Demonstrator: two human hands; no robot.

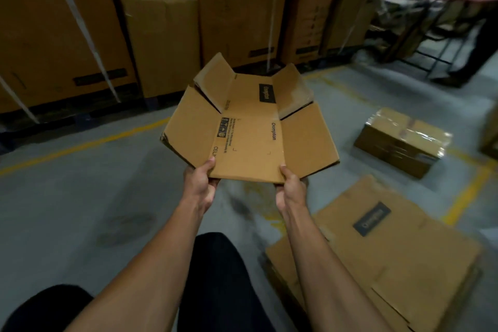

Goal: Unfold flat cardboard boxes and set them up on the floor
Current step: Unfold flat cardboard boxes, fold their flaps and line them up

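Cardboard box (249, 127), both hands (200, 183) gripping its near edge (fingers hidden beneath); background stacks (67, 35) blurred.

A brown cardboard box (249, 127), still flattened, is held above the floor by its near edge, the left hand (200, 183) gripping one corner and the right hand (291, 186) the other. It tilts away from the hands, its four end flaps splayed outward (two per side). Black print marks its panels. A stack of flat boxes (377, 259) lies on the floor just right of the right forearm.
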